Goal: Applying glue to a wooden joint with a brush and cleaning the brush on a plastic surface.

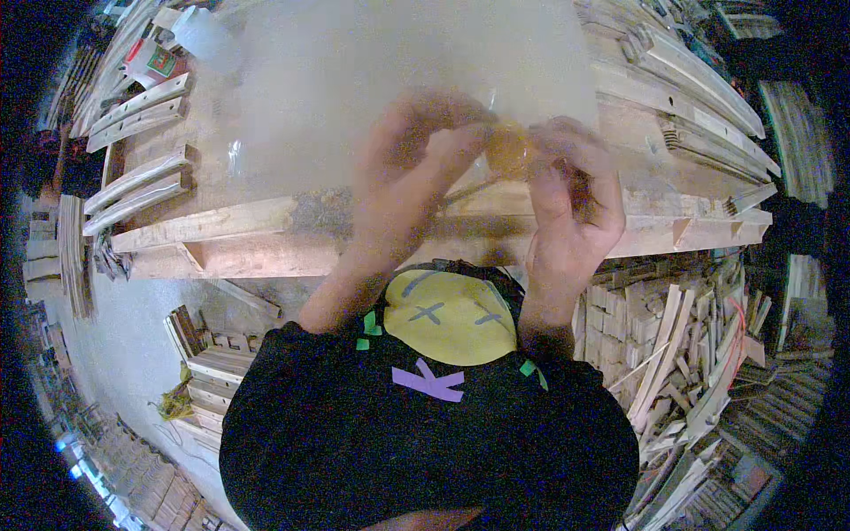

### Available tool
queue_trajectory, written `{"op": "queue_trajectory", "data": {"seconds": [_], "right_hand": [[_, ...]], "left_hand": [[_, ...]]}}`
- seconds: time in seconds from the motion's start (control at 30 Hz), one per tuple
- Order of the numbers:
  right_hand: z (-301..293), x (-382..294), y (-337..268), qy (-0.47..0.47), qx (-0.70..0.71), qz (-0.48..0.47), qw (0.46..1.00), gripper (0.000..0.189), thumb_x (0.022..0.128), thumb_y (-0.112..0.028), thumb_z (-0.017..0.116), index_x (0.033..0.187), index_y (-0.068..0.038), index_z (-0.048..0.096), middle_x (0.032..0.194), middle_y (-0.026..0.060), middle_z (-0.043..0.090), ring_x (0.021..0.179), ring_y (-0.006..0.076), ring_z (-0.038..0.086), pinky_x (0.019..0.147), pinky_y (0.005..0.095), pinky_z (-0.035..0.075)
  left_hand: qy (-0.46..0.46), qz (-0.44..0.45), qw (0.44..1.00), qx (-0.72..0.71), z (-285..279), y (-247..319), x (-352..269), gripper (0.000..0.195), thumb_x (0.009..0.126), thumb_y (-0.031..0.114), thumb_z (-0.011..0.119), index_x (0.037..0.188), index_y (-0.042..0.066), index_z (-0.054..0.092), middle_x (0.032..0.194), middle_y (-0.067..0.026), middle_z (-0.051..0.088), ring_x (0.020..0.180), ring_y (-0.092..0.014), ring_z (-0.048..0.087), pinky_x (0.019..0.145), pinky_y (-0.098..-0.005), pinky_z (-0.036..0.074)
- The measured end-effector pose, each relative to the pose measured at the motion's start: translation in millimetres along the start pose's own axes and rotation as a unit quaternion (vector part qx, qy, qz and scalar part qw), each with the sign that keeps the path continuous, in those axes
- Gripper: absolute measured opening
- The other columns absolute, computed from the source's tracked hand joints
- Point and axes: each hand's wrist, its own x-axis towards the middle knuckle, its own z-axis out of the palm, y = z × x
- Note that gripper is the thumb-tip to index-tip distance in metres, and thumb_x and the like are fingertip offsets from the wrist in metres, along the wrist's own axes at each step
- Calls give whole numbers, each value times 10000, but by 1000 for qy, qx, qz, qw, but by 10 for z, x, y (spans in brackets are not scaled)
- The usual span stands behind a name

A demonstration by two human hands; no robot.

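Observation:
Both hands are raised over the near edge of a wooden workbench [265,247], blurred by motion. Between them is a small amber, see-through object [508,151], perhaps a tape roll; blur hides its exact kind. My left hand [425,139] reaches in from the left, thumb and fingertips pinched at its upper left side. My right hand [576,189] has its fingers curled against its right side. Beneath and beyond the hands lies a large pale sheet [319,86] with shiny glints, seemingly plastic film.
Drilled wooden slats [139,119] lie at the bench's left, near a white container with a red top [149,63]. More wooden strips [677,99] lie along the right. Below are stacked slatted pieces [216,372] on the left and a heap of offcuts [690,372] on the right.

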Motion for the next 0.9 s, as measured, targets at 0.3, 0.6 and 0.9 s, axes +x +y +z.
{"op": "queue_trajectory", "data": {"seconds": [0.3,0.6,0.9], "right_hand": [[52,-27,10,-20,61,58,996,248,676,18,620,906,-29,542,941,91,503,838,150,485,694,231,400],[-3,16,63,-72,152,69,983,196,716,-127,632,813,-30,492,902,84,473,932,180,450,772,284,378],[-16,-2,50,-102,145,84,981,222,740,-203,615,787,-41,471,938,98,451,898,171,442,792,265,353]], "left_hand": [[-4,149,972,184,-11,-90,16,123,690,43,630,782,29,550,675,-58,527,631,-159,515,574,-259,409],[-59,167,955,237,-38,-98,12,148,657,51,653,738,22,533,669,-83,502,597,-194,481,536,-281,381],[-120,-26,984,131,-59,15,-27,170,696,126,637,799,18,555,754,-69,553,748,-175,528,684,-277,415]]}}
